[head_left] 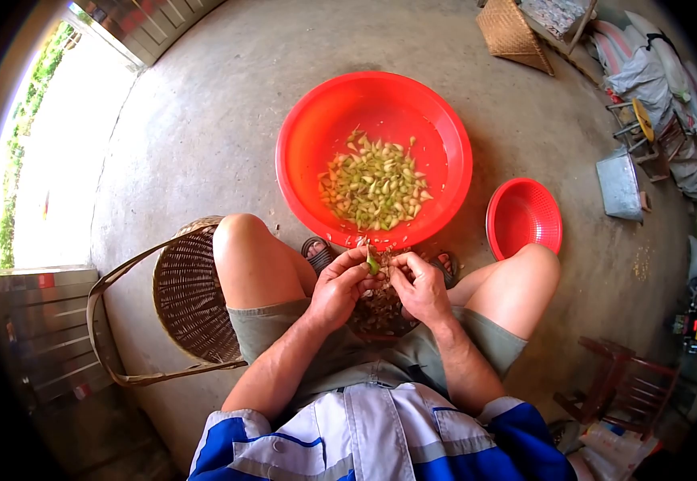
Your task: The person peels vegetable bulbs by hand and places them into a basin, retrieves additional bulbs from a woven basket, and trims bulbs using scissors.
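Between my knees, my left hand pinches a small green bulb with its fingertips. My right hand is just beside it on the right, its thumb and forefinger pressed together near the bulb; what they grip is too small to make out. Beyond both hands stands a large red basin holding many pale green and yellowish bulbs. Peelings lie in a dark heap below my hands, and a few pale scraps stick to the basin's near rim.
A wicker basket with a long handle lies by my left knee. A small red colander stands by my right knee. Farther right are a metal bucket, stools and sacks. A wooden chair is at lower right.
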Demonstrator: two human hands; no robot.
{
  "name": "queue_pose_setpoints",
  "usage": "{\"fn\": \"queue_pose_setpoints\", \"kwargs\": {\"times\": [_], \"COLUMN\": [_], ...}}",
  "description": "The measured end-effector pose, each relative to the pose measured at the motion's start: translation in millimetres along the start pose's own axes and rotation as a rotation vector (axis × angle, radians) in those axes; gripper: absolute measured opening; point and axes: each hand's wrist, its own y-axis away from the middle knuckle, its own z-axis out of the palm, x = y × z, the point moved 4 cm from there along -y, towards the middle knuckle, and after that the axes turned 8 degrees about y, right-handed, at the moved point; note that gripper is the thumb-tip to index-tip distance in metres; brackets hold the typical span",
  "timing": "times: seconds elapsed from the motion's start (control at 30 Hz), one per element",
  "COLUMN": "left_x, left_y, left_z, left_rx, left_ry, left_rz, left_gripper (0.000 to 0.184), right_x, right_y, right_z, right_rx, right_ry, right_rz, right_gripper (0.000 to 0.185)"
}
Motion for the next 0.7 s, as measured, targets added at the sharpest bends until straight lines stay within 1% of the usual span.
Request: {"fn": "queue_pose_setpoints", "kwargs": {"times": [0.03,0.13,0.23,0.33,0.43,0.63,0.7], "left_x": [-0.9,-1.4,-2.3,-6.5,-6.5,-7.4,-7.3], "left_y": [0.2,2.1,3.9,2.0,0.9,1.0,1.5], "left_z": [0.7,5.0,-0.3,1.8,3.5,-0.2,-1.9], "left_rx": [0.003,0.006,0.009,-0.022,-0.017,-0.013,0.011], "left_ry": [-0.026,-0.108,-0.31,-0.233,-0.199,-0.025,-0.008], "left_rz": [0.005,0.005,-0.052,-0.018,-0.077,-0.212,-0.215], "left_gripper": [0.024,0.02,0.014,0.011,0.013,0.017,0.016], "right_x": [-2.0,-4.0,-3.5,2.0,5.1,2.4,5.0], "right_y": [-1.8,-2.6,-4.2,-4.5,-3.9,-3.8,-4.0], "right_z": [-1.9,-2.6,-1.2,-3.3,-3.7,-4.2,-9.9], "right_rx": [0.026,-0.078,-0.036,-0.054,-0.081,0.049,0.03], "right_ry": [-0.029,-0.288,-0.401,-0.358,-0.384,-0.189,-0.016], "right_rz": [-0.026,0.198,0.17,0.145,0.187,0.076,0.121], "right_gripper": [0.008,0.007,0.008,0.01,0.012,0.011,0.008]}}
